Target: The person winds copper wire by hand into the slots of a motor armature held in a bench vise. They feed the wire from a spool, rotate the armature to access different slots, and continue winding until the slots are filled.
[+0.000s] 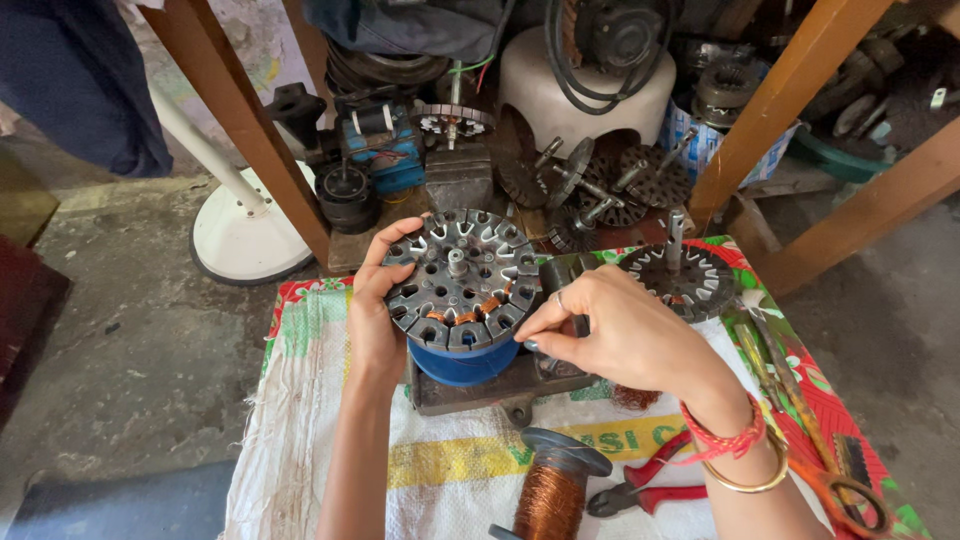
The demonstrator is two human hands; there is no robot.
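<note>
While the left hand [375, 310] is clasping the round grey slotted metal stator core [462, 280], the right hand [610, 335] is pinching thin wire, ideally kept taut.

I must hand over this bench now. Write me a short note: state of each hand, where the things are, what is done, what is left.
Left hand grips the rim of the round grey slotted metal stator, which sits on a blue drum.
Right hand pinches at the stator's near edge; any wire there is too fine to see.
Copper wire spool and red-handled pliers lie on the white woven sack.
Done: a few near slots show copper winding.
Left: the other slots are bare.
</note>
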